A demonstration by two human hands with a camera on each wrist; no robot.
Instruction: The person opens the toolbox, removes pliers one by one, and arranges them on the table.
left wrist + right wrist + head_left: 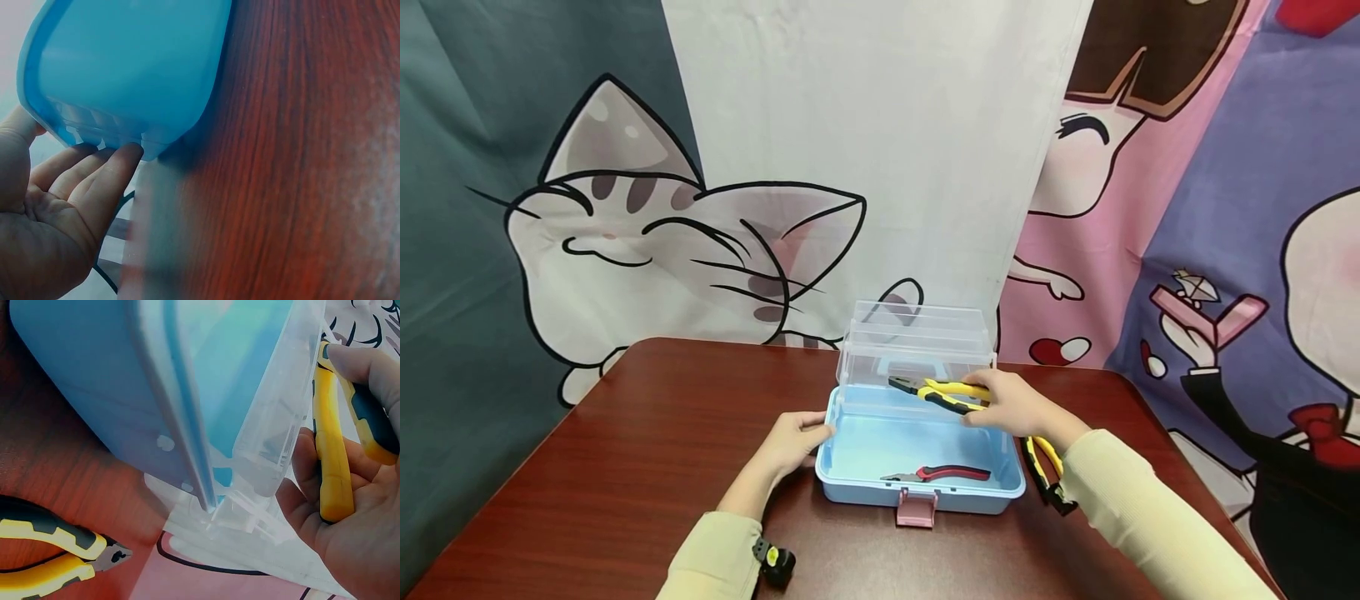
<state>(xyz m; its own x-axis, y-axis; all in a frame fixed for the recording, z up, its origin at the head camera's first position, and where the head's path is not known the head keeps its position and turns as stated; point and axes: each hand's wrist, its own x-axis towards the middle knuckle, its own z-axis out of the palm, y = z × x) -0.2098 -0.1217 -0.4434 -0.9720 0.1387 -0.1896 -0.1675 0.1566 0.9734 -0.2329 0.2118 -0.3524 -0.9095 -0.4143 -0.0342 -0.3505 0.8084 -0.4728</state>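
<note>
A light blue plastic toolbox (880,442) sits open on the dark red wooden table (625,467), its clear lid (917,346) tilted up at the far side and a pink latch (917,508) hanging from its near wall. It serves as the landmark here.

The person's right hand (1011,404) is over the box's far right corner, fingers curled round the handles of yellow-and-black pliers (942,393), whose jaws point left above the box interior, just in front of the raised lid. The right wrist view shows the same clasp: yellow handles (334,456) lying across the palm, thumb pressing on top, with the clear lid's edge close beside them.

The left hand (792,442) rests against the box's left wall, fingers straight and relaxed, gripping nothing; in the left wrist view the fingertips (128,153) touch the blue rim from below.

Inside the box, near its front wall, lie red-and-black pliers (942,474). On the table just right of the box, partly hidden under the right forearm, lies a second yellow-and-black tool, cutters (1045,471), whose nose shows in the right wrist view (69,550).

Counted: three plier-type tools, one box, two hands. A cartoon cat backdrop (647,242) hangs behind the table.
</note>
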